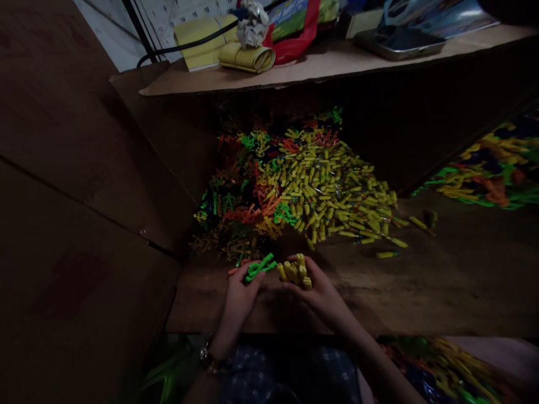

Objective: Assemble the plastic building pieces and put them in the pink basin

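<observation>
Near the front edge of the wooden table, my left hand is closed on a bright green plastic figure with thin limbs. A bit of orange shows beside its fingers. Just to the right, my right hand grips a bunch of small yellow tube-like pieces. The two hands are close together but apart. Beyond them lies a large heap of similar yellow pieces. Left of that heap is a pile of coloured plastic figures, in green, orange, red and dark blue.
A cardboard shelf overhangs the back, bearing a yellow roll, crumpled paper and a metal tray. Brown cardboard walls the left. More coloured figures lie at right and lower right.
</observation>
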Motion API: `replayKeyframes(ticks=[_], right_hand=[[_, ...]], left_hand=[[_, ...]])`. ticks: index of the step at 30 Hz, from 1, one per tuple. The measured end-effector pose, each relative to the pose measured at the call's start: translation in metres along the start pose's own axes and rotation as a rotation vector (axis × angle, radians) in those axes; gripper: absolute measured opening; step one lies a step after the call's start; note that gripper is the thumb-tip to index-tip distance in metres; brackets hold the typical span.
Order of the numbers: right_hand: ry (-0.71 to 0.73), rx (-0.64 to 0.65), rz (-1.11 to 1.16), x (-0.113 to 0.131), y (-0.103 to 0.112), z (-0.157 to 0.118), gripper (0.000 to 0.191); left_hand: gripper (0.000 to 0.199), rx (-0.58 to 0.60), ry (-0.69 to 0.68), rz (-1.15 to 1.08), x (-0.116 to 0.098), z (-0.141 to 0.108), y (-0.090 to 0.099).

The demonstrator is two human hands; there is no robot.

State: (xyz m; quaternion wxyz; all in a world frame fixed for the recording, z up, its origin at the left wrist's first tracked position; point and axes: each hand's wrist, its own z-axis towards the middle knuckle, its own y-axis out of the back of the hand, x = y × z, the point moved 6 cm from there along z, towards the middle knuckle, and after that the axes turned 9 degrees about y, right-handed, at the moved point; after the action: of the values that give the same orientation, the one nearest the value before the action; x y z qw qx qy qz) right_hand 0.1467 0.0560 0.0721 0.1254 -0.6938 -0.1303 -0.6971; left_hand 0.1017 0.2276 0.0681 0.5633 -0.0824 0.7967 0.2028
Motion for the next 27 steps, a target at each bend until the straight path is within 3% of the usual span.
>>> replayKeyframes(ticks=[4,11,18,21,25,27], right_hand=[[0.067,0.021,-0.226,0.004,0.0,0.002,0.02],[0.016,-0.11,-0.269,0.012,0.0,-0.005,0.019],[-0.092,-0.115,-0.201,0.003,0.004,-0.008,0.022],[-0.163,-0.074,-0.106,-0.003,0.009,-0.009,0.028],[-0.32,0.129,0.042,-0.015,0.012,-0.015,0.034],[-0.356,0.16,0.053,-0.022,0.021,-0.019,0.033]], left_hand=[[0.028,0.01,-0.029,0.006,-0.003,0.0,-0.001],[0.026,0.02,-0.046,0.015,-0.001,-0.003,-0.005],[0.025,0.059,-0.09,0.062,-0.002,-0.005,-0.005],[0.023,0.24,-0.13,0.13,-0.009,-0.005,-0.004],[0.022,0.577,-0.156,0.25,-0.013,-0.014,-0.01],[0.024,0.599,-0.218,0.301,-0.014,-0.015,-0.013]])
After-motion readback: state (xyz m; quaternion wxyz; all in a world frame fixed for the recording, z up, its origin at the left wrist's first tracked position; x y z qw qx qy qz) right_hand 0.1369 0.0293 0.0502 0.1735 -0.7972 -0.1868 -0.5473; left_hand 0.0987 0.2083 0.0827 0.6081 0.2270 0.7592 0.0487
